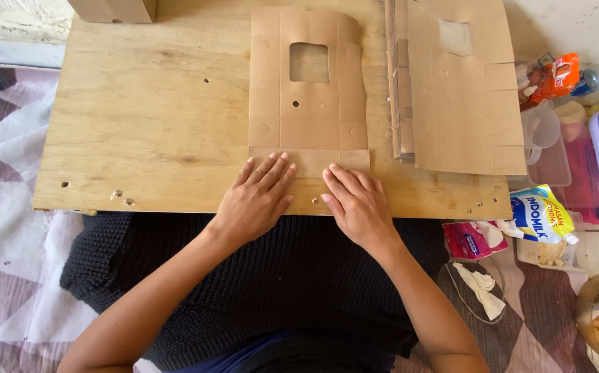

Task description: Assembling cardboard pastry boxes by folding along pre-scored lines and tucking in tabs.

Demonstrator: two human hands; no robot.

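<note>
Both hands are pressing flat, fingers spread and gripping nothing, on the near flap of a brown cardboard sheet (pixel 308 97) lying on a wooden surface (pixel 154 117): the left hand (pixel 258 197) is bearing down on the flap's left half, the right hand (pixel 355 204) on its right half. The sheet, with a rectangular window cut in it, is stretching away just beyond the fingertips. The likely trouble is a crooked crease: with the far end arching up unheld, uneven pressure could be letting the sheet skew or spring back. Just right of the right hand, a stack of cardboard pieces (pixel 462 97) is crowding the sheet's edge, leaving little room to turn it. Farther right, off the surface, plastic containers (pixel 548 148), a small bottle (pixel 596 77) and food packets (pixel 541 217) are cluttering the floor.
</note>
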